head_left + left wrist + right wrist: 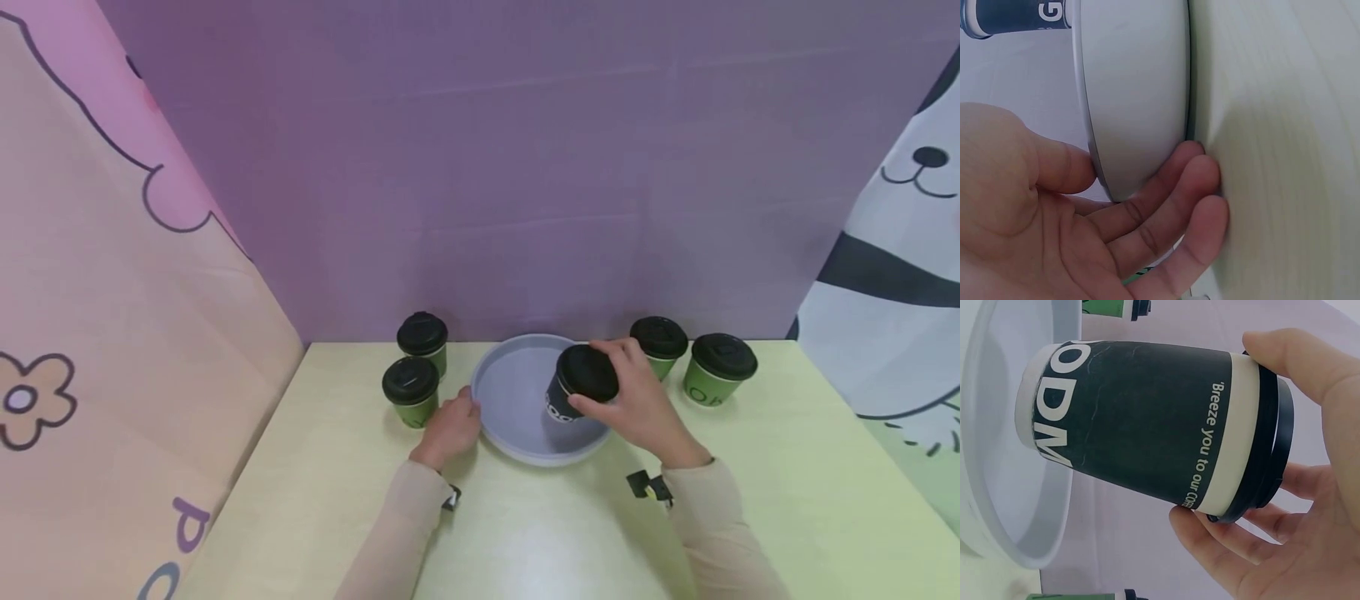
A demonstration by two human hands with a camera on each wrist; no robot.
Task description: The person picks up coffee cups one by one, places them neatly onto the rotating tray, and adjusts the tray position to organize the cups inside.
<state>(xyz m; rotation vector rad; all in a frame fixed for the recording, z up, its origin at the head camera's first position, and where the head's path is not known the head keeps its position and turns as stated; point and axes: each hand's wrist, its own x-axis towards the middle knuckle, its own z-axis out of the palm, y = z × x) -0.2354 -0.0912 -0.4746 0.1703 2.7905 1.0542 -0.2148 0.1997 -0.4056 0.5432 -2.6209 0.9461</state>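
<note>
A dark paper coffee cup [1141,419] with a black lid and white lettering is gripped near its lid by my right hand [637,404]. The cup is over the right part of a round grey tray [513,400]; whether its base touches the tray, I cannot tell. At the tray's left edge, my left hand [452,427] holds the rim. In the left wrist view, the thumb lies at the rim and the fingers [1166,206] curl against the outer wall near the tabletop. Just left of that hand stands a green lidded cup [412,408].
Another green cup [423,337] stands behind the left one. Two more, a nearer green cup [716,375] and a partly hidden green cup [660,346], stand right of the tray. A purple cloth backdrop [480,183] rises behind the pale table [525,533].
</note>
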